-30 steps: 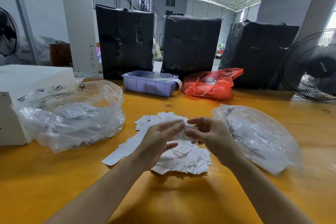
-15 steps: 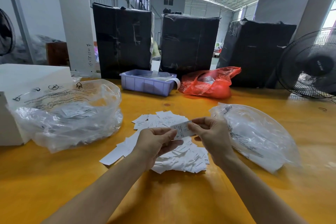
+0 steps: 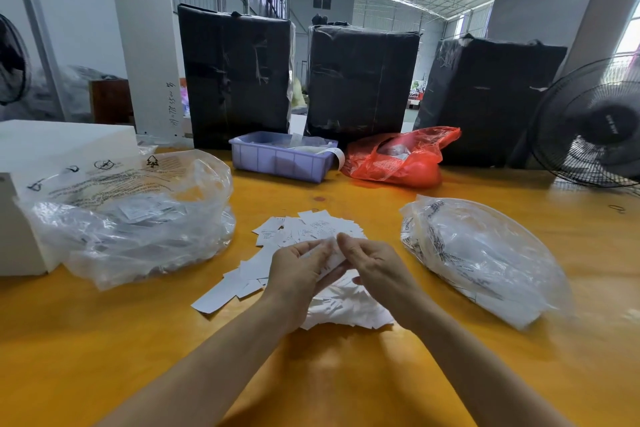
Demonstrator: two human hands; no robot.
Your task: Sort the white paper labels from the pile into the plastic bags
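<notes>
A pile of white paper labels point(image 3: 304, 229) lies spread on the yellow table point(image 3: 104, 340) in front of me. My left hand point(image 3: 298, 274) and my right hand point(image 3: 374, 267) meet just above the pile, both pinching a white label point(image 3: 330, 258) between their fingertips. A clear plastic bag point(image 3: 138, 218) with printed warnings holds a few labels at the left. Another clear plastic bag point(image 3: 485, 253) lies on the right, with white labels inside.
A white box point(image 3: 52, 149) stands at the far left behind the left bag. A lilac plastic bin point(image 3: 277, 159) and a red plastic bag point(image 3: 398, 159) sit at the back, before three black-wrapped bales point(image 3: 360, 80). A black fan point(image 3: 595, 121) stands at the right edge.
The label held up flat between both hands half a second ago is now lower and partly hidden between my fingers. Both hands have drawn closer together over the pile.
</notes>
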